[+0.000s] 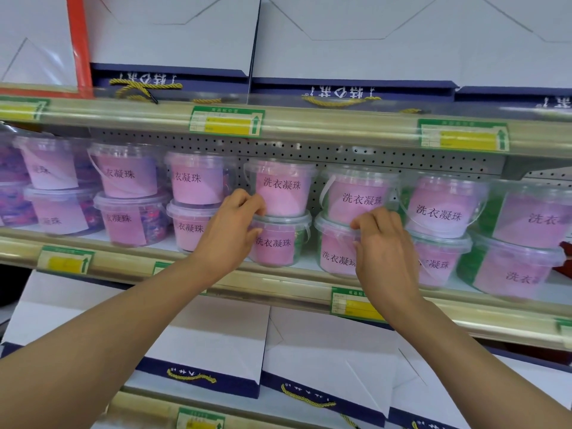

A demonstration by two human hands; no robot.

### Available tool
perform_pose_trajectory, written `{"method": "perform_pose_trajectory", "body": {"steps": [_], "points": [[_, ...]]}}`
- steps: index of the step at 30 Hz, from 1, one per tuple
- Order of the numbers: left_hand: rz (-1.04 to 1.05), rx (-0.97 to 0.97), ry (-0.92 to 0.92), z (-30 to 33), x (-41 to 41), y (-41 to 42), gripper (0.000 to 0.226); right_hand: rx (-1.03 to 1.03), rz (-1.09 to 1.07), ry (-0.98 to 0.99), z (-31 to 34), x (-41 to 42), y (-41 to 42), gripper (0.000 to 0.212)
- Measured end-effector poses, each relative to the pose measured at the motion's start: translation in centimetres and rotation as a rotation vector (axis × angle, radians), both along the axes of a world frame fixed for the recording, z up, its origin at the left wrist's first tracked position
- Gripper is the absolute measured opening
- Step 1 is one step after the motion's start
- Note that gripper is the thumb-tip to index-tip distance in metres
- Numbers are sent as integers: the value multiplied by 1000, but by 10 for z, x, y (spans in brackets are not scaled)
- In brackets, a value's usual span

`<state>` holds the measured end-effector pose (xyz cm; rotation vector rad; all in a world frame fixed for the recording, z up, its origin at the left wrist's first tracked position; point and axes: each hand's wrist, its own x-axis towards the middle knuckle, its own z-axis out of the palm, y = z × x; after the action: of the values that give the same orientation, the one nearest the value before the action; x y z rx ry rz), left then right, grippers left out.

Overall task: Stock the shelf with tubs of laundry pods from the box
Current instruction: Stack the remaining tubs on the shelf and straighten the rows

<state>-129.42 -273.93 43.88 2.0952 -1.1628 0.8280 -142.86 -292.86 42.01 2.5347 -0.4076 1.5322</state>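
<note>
Fingers [247, 199] of the left hand [229, 233] curl round the seam where two stacked tubs meet, pinching the base of the upper tub [280, 188] against the lid of the lower tub [277, 243], while the right hand [383, 249] hooks its curled fingers over the lid rim of the neighbouring bottom tub [335, 252], just to the right of that stack. Both hands grip; neither is free. The stack stands near the middle of the shelf [278, 283], against its perforated back panel [216, 144], with more tubs of laundry pods ranged two high to either side of it, pink labels facing out. The box named in the task is not in view. The tubs look to be clear, thin-walled plastic with snap lids and slim bail handles: probably light to moderate in weight, smooth enough to slip, and liable to flex or pop a lid if squeezed hard. The surest hold appears to be at the stiff lid rim or low round the body, not by the thin handle, and the top tub likely needs steadying because it rests only on the lid below. White gift bags [204, 345] with cord handles fill the shelves above and below the stack.
</note>
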Motion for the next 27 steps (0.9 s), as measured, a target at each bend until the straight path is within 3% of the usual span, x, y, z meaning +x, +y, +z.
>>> {"method": "perform_pose_trajectory", "body": {"steps": [6,10,16,27], "points": [[66,2,6,0,-6,-1,27,6,36,-14,-1,-1,0,49],[165,-28,-108,-5,-24,-8,41,62,77,-26,2,-18,-6,49],[-26,70,-302,0,-53,-41,49,163,-56,-91,7,-67,-52,49],[-74,57,-209,-2,-58,-86,31,70,-73,17,5,-80,-92,57]]}}
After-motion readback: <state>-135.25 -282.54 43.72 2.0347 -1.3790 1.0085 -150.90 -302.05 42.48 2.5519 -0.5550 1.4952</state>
